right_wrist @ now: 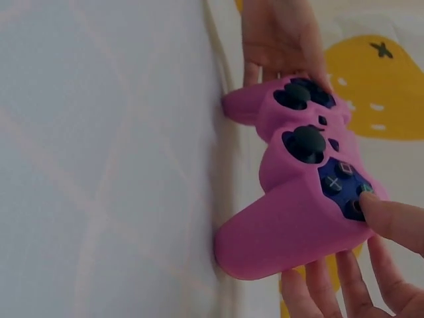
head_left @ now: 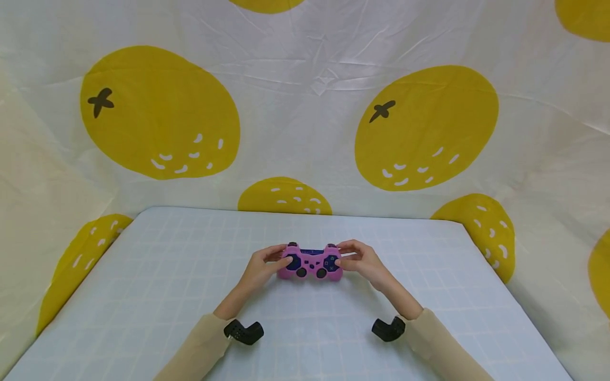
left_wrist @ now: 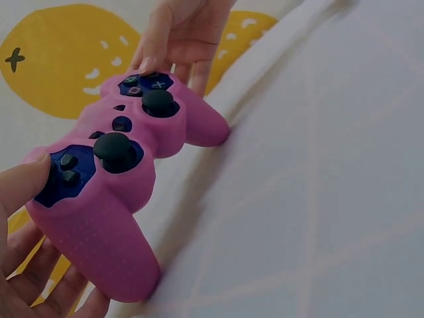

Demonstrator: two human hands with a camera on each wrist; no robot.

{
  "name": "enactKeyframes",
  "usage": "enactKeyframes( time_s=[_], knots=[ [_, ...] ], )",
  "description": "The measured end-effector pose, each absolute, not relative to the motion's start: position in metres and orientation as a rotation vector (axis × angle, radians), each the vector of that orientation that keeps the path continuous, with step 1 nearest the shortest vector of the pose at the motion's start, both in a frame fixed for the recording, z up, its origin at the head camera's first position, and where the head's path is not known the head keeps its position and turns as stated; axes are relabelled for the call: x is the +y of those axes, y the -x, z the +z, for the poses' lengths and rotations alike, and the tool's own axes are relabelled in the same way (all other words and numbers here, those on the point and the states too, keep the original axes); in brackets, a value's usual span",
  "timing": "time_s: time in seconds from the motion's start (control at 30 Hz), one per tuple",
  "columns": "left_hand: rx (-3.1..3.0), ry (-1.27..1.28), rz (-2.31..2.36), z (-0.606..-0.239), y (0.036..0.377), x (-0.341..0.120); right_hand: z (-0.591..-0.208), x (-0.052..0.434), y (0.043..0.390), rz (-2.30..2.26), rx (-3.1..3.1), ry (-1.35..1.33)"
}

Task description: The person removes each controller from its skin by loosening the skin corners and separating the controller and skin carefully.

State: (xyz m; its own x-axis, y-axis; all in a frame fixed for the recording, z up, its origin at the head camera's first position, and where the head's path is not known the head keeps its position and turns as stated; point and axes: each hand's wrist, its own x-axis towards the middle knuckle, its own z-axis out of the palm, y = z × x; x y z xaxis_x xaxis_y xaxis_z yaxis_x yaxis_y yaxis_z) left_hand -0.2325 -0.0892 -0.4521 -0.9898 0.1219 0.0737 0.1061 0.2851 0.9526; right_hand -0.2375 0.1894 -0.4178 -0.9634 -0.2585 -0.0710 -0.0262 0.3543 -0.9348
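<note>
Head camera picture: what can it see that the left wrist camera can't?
Only the head view shows the whole pale checked table, both beige sleeves, and the black wrist cameras.

Only the left wrist view shows the left thumb lying by the arrow buttons, and the black sticks up close.

Both show the pink game controller held between the left hand and right hand, and the lemon cloth behind.

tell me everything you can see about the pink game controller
The pink game controller wears a matte, finely dotted cover that looks like silicone, over dark blue button panels, with two black thumbsticks and black buttons. It sits face up, its grip tips resting on the white checked table. The left hand and right hand hold its ends, thumbs on the pads.
</note>
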Motion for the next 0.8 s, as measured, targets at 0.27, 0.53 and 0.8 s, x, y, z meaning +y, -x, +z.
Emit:
enactKeyframes(
  time_s=[0.27, 0.53, 0.8],
  knots=[
    [2.478, -0.153, 1.843, -0.453, 0.234, -0.089, -0.413, 0.196, 0.241, -1.600, 2.394, 0.339],
    [2.490, -0.156, 1.830, -0.452, 0.234, -0.086, -0.405, 0.199, 0.244, -1.547, 2.430, 0.388],
    [2.496, -0.149, 1.817, -0.451, 0.232, -0.086, -0.398, 0.202, 0.248, -1.541, 2.486, 0.432]
  ],
)
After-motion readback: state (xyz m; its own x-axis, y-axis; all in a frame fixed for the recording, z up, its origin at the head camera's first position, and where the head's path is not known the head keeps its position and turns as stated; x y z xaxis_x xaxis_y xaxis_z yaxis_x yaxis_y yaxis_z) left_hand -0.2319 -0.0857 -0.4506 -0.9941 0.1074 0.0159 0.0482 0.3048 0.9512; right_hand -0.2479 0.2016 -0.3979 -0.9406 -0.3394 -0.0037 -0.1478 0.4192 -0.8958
